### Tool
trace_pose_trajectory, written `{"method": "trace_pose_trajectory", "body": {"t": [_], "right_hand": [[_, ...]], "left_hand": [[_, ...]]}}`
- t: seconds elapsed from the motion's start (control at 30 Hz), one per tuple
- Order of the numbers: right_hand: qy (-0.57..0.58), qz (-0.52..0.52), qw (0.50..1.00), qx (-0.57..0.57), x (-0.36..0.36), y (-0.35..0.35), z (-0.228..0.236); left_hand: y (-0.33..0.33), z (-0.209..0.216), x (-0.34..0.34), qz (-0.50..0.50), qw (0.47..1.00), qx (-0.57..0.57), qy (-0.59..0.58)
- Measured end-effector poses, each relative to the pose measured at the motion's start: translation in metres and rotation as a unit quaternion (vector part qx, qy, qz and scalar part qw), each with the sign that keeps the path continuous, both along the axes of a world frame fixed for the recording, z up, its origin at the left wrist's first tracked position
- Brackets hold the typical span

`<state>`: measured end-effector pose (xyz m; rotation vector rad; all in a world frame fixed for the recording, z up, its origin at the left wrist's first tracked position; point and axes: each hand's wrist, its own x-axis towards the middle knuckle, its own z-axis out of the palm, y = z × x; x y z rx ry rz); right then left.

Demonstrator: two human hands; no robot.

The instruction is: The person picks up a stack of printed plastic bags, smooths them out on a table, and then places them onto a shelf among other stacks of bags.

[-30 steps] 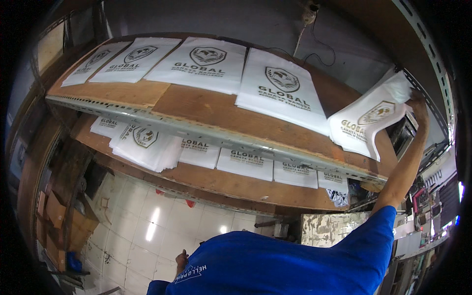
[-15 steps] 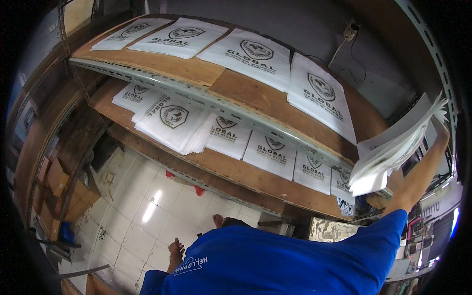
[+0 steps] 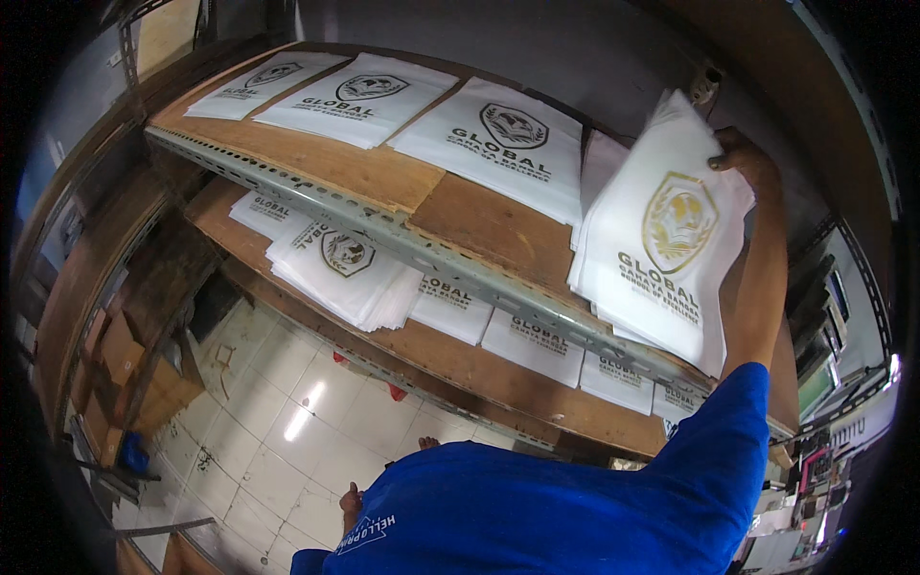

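My right hand (image 3: 750,165) grips the upper right edge of a stack of thin white sheets (image 3: 623,225) printed with a gold crest and dark lettering. The stack stands tilted over the right end of the upper wooden shelf (image 3: 498,225), its lower edge near the metal rim. Partly behind it lies another white pile (image 3: 600,163). My left hand (image 3: 352,500) hangs low beside my body, small in view, with its fingers partly showing and nothing seen in it.
Several similar piles, such as one white stack (image 3: 498,139), lie along the upper shelf. More printed sheets (image 3: 335,273) rest on the lower shelf (image 3: 460,369). A perforated metal beam (image 3: 383,228) edges the upper shelf. Cardboard boxes (image 3: 125,359) stand at the left.
My right hand has brought the stack from beyond the shelf's right end leftward onto it, over the rightmost pile. The stack's printed face now shows. My left hand stays low.
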<state>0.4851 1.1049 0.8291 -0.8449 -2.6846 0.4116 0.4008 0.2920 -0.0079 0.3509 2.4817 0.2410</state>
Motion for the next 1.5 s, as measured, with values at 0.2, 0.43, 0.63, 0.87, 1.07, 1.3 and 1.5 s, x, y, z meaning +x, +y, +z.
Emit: {"method": "trace_pose_trajectory", "body": {"t": [0.2,0.43,0.63,0.87,1.07,1.3,1.5], "right_hand": [[-0.035,0.002,0.999,0.015,-0.077,0.033,-0.049],[-0.255,-0.012,0.963,0.084,-0.129,0.058,-0.097],[-0.148,-0.009,0.989,0.007,-0.132,0.048,-0.104],[-0.229,-0.025,0.973,0.035,-0.134,0.04,-0.091],[-0.201,-0.029,0.977,0.07,-0.098,0.014,-0.062],[-0.038,-0.146,0.958,0.243,0.007,-0.015,0.02],[0.11,-0.168,0.932,0.303,0.099,-0.058,0.097]], "left_hand": [[0.007,0.022,0.008,0.546,0.747,0.316,-0.209],[0.013,0.015,0.021,0.253,0.956,0.111,-0.093],[0.021,0.017,0.029,0.263,0.955,0.084,-0.107],[0.016,0.01,0.017,0.221,0.97,0.097,-0.034],[-0.012,0.002,0.002,0.34,0.896,0.26,-0.119],[-0.046,0.009,-0.025,0.265,0.947,0.096,-0.156],[-0.093,-0.005,-0.055,0.574,0.702,0.339,-0.25]]}}
